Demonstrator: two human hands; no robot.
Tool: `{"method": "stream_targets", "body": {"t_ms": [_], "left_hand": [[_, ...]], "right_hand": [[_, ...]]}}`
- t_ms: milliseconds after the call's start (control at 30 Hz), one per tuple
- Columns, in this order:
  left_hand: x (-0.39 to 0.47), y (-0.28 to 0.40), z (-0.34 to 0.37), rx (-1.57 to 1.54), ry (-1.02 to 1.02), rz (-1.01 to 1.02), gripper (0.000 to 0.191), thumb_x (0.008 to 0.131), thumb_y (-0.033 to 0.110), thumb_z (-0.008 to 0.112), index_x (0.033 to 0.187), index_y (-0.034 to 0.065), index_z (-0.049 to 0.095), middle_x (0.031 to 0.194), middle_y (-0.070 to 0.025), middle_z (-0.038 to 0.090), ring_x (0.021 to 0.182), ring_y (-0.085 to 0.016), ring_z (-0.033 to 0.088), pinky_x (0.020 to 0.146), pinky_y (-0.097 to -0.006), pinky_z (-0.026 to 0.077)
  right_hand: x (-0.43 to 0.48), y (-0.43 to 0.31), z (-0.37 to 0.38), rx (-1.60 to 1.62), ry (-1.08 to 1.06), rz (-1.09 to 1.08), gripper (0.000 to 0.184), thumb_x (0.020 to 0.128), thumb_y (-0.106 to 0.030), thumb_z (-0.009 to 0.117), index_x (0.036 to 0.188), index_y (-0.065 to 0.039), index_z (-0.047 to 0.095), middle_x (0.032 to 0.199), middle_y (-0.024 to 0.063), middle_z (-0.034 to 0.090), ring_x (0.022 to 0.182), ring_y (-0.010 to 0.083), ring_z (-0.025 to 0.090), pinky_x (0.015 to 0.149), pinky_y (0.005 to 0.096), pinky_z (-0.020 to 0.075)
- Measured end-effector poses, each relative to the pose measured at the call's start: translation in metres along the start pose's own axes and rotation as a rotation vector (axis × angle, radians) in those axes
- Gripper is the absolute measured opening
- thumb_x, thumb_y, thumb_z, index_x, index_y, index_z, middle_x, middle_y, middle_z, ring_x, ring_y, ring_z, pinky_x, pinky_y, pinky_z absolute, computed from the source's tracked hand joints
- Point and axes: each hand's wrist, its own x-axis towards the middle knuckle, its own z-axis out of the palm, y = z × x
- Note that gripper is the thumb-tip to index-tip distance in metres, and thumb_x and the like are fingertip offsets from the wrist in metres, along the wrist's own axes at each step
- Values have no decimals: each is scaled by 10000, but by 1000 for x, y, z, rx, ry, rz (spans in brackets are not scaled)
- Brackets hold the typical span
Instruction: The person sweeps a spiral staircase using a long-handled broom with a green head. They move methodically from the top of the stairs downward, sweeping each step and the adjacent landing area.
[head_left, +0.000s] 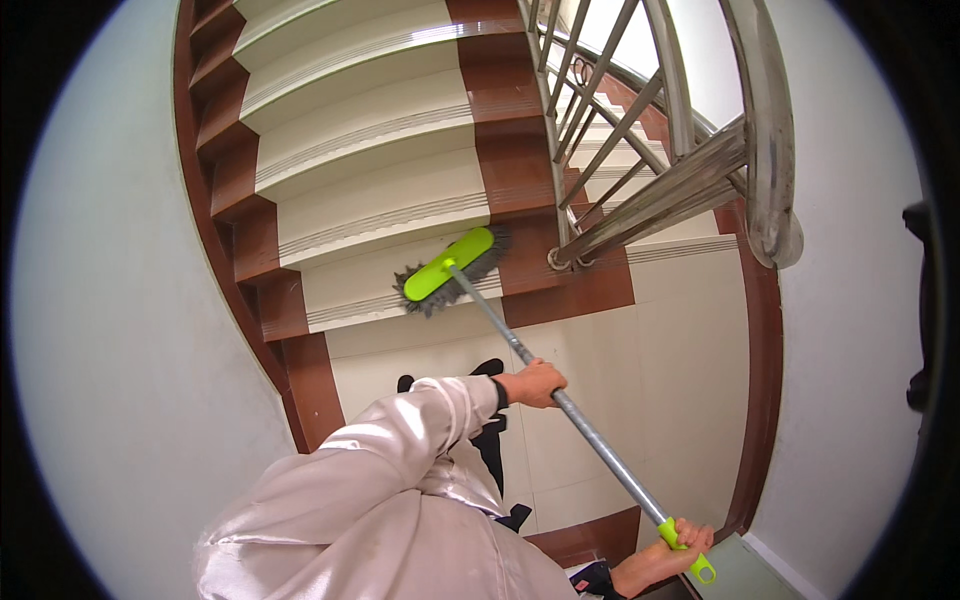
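Note:
A mop with a grey metal pole (600, 448) runs diagonally from lower right to upper middle. Its bright green oblong head (450, 264), fringed with dark grey strands, lies on the lowest stair tread (352, 306), near the reddish-brown side band. My left hand (535, 383) is closed around the middle of the pole. My right hand (670, 553) grips the green handle end, whose hanging loop sticks out past the fingers. Both arms wear pale, shiny sleeves with dark cuffs.
Cream stairs with brown borders (517, 165) rise ahead. A stainless steel railing (660, 187) stands at the right, with another flight behind it. White walls (112, 300) flank both sides. Dark shoes (489, 367) stand on the tiled landing (585, 360) by the bottom step.

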Motion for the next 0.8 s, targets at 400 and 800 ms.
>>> {"method": "stream_targets", "body": {"t_ms": [400, 800], "left_hand": [[-176, -99, -5, -10, 46, -330, 320, 746, 435, 772, 784, 130, 679, 791, -108, 689, 847, -350, 676, 741, -504, 463], [-272, -8, -135, -104, 441, 81, 258, 780, 272, 765, 784, 70, 605, 688, -150, 605, 708, -383, 615, 621, -472, 453]], "right_hand": [[-103, 51, 51, -50, -392, 313, 92, 989, -84, 572, 998, -115, 486, 704, -33, 337, 602, 86, 331, 642, 279, 386], [-163, -40, 116, 233, -944, 50, 147, 966, -144, 633, 1030, -91, 511, 799, -10, 415, 700, 88, 427, 697, 271, 421]]}}
